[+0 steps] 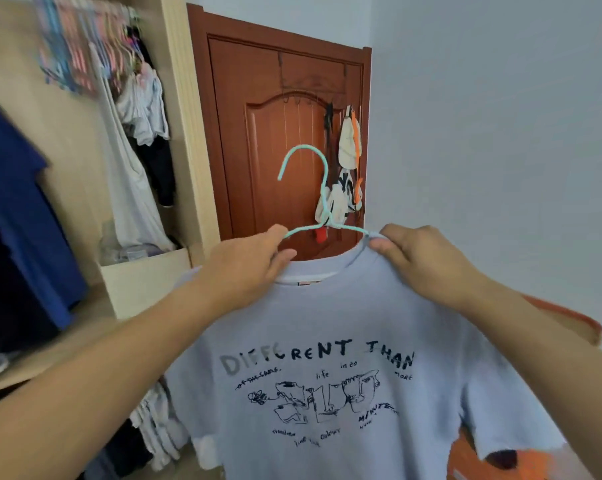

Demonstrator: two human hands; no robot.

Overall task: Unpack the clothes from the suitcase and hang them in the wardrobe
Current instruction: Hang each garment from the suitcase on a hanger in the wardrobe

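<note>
Seating T-shirt on hanger, not yet hung.
Left hand [254, 261] grips hanger [318, 188]; right hand [420, 258] pinches T-shirt [327, 323] collar, held mid-air; next: hook onto wardrobe [178, 133] rail, probably far left.

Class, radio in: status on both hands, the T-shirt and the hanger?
Left hand grips hanger; right hand pinches T-shirt collar. T-shirt on hanger, not yet hung. Nothing blocking.
</note>
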